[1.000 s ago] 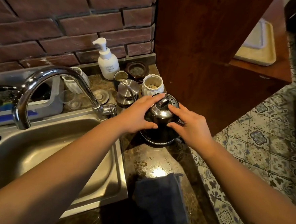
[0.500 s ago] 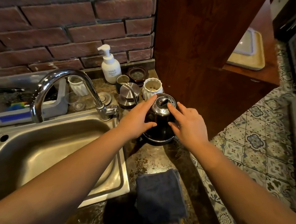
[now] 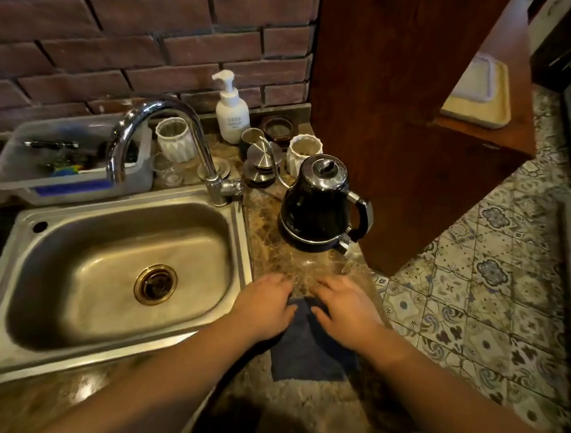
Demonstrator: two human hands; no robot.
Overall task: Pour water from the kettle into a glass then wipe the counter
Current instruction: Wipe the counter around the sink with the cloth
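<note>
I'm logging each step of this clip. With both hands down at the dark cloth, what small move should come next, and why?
Probably closing the fingers on the dark cloth to pick it up for wiping. The left hand and right hand lie over its far edge, blurred, with no clear grip yet. The kettle stands on its base, free of both hands. I cannot tell whether a glass was filled.

Unreadable print (small, blurred) on soap bottle (image 3: 232, 113)

two bare forearms, left hand (image 3: 267, 310) and right hand (image 3: 346, 308), no sleeves or jewellery visible
</note>
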